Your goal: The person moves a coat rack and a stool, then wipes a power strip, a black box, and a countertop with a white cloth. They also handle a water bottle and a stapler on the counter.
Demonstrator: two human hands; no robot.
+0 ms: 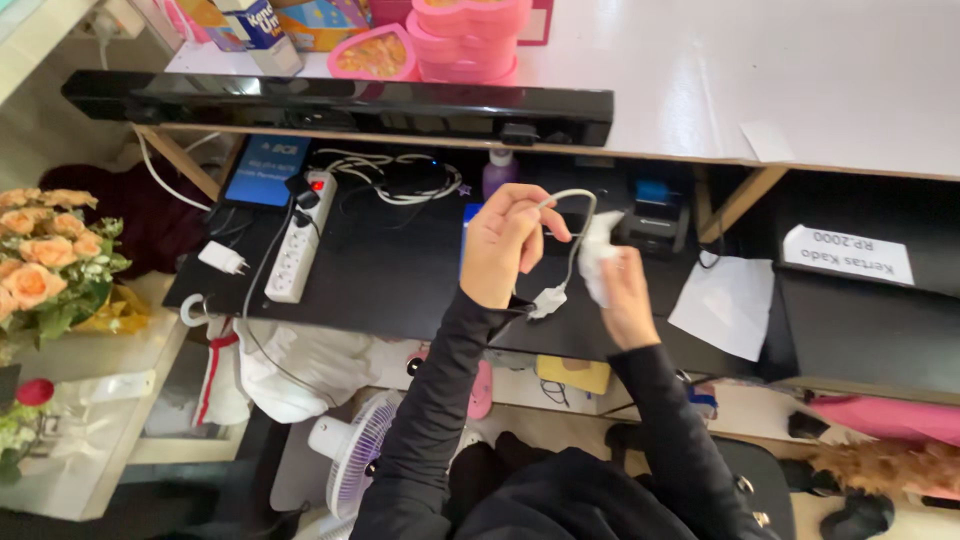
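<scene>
My left hand (505, 248) is raised over the black desk (400, 270), fingers pinched on a thin white cable (572, 240) that loops down to a small white plug end (547, 301). My right hand (625, 290) sits just right of it and grips a crumpled white tissue (598, 255), which is pressed against the cable. Both arms wear black sleeves.
A white power strip (297, 235) and coiled white cords (395, 178) lie on the desk's left part. A small black printer (655, 215), a purple bottle (498, 170) and white papers (725, 305) stand nearby. Orange flowers (45, 255) are at left, a white fan (350, 455) below.
</scene>
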